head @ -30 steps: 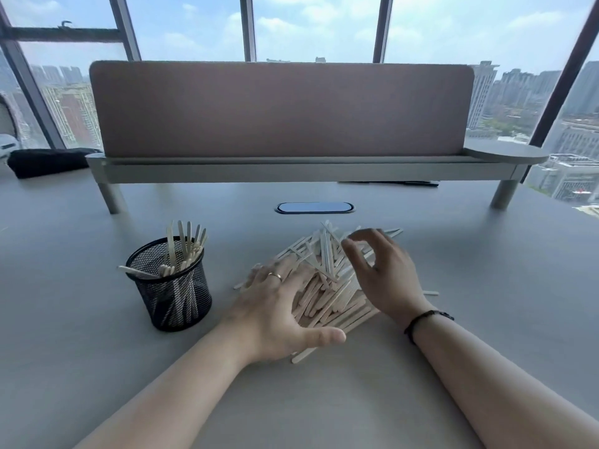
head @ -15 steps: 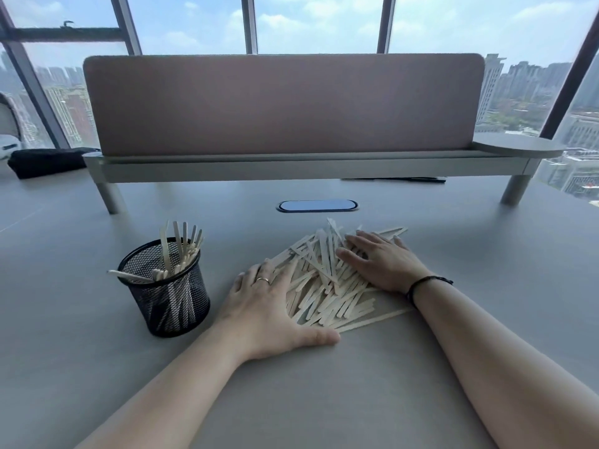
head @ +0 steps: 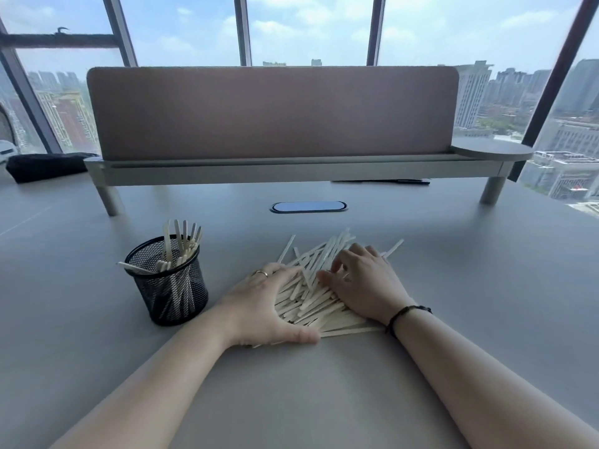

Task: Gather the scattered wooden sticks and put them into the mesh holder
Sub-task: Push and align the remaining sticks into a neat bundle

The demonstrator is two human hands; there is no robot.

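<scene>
Head view, left hand (head: 259, 306) flat against pile of wooden sticks (head: 311, 296) mid-frame, right hand (head: 363, 283) curled over them, whether it grips any unclear, mesh holder (head: 168, 286) at left

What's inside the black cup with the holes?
Wooden sticks stand inside the mesh holder, leaning every way, their tops poking above the rim. Through the mesh you can see their lower parts faintly. The very bottom is too dark to see.

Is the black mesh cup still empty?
No, the mesh holder already has several wooden sticks standing in it, left of the pile on the table.
</scene>
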